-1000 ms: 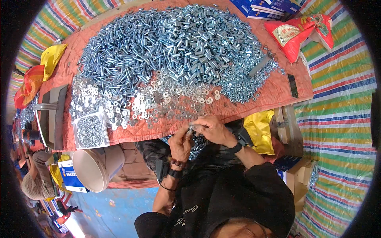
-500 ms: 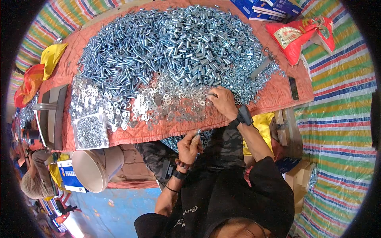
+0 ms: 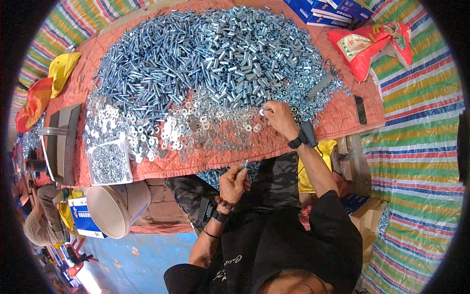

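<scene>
My left hand (image 3: 233, 183) is over my lap, its fingers closed round a small metal bolt (image 3: 246, 164) whose end pokes up past the thumb. My right hand (image 3: 281, 118) is at the near edge of the piled hardware, pinching a shiny flat washer (image 3: 262, 112) between thumb and fingertips. Loose washers (image 3: 210, 128) lie spread to the left of that hand. Small hex nuts (image 3: 304, 100) are heaped just beyond and right of it. Farther back rises a big mound of metal sleeves (image 3: 240, 63) and threaded rods (image 3: 142, 73).
A clear tray of small rings (image 3: 108, 163) sits at the table's left front, above a beige bucket (image 3: 112, 210). On the red quilted cloth (image 3: 342, 117) lie a dark phone-like slab (image 3: 360, 110) and a grey metal strip (image 3: 320, 85). A red sack (image 3: 360, 49) stands far right.
My right hand has shifted slightly up and turned, and a bright washer face now shows at its fingertips. My left hand stays nearly still with the bolt.
</scene>
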